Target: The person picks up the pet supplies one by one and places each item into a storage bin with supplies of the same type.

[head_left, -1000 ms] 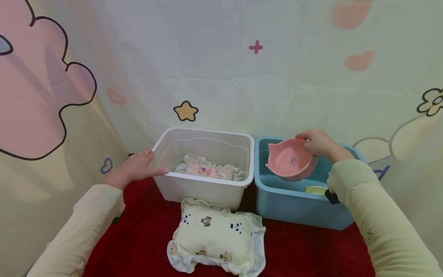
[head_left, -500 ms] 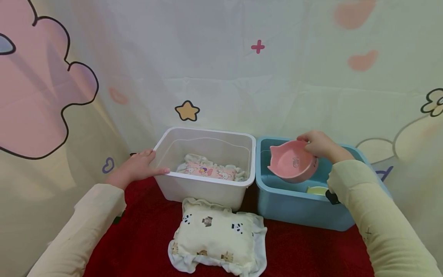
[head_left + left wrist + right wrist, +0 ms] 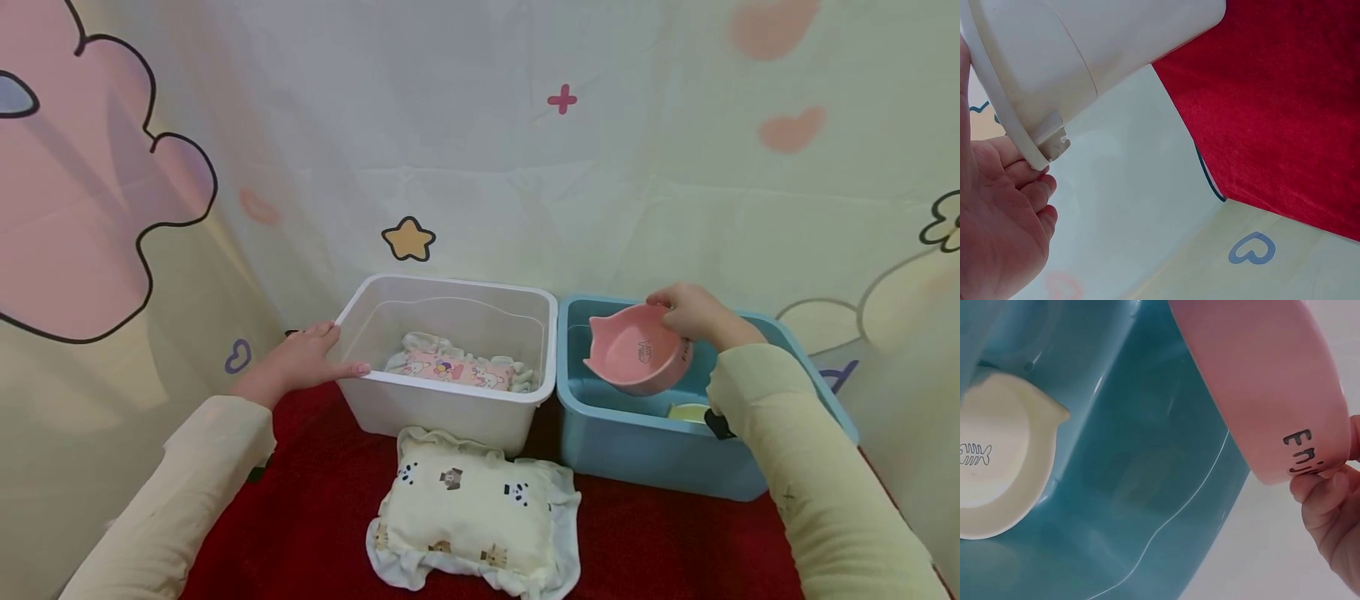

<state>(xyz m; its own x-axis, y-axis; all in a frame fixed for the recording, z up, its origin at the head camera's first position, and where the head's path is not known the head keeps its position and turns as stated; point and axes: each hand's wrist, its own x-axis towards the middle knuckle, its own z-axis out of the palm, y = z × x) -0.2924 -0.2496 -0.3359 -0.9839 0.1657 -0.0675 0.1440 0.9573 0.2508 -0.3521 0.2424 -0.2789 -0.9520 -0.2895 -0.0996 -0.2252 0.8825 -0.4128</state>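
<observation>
My right hand grips a pink cat-eared pet bowl by its edge, tilted over the blue bin. Seen from the right wrist, the fingers pinch the bowl's wall beside dark lettering. Below lies a cream-yellow bowl with a fishbone print, inside the blue bin. My left hand holds the near left corner of the white bin, thumb on the front rim and fingers bent at the side rim. A pink frilled pillow with rabbits lies in the white bin.
A cream frilled pillow with animal prints lies in front of the white bin, on a red cloth. The bins stand side by side against a printed curtain.
The whole head view shifts slightly to the right. Both hands keep their holds, and the pink bowl stays tilted over the blue bin.
</observation>
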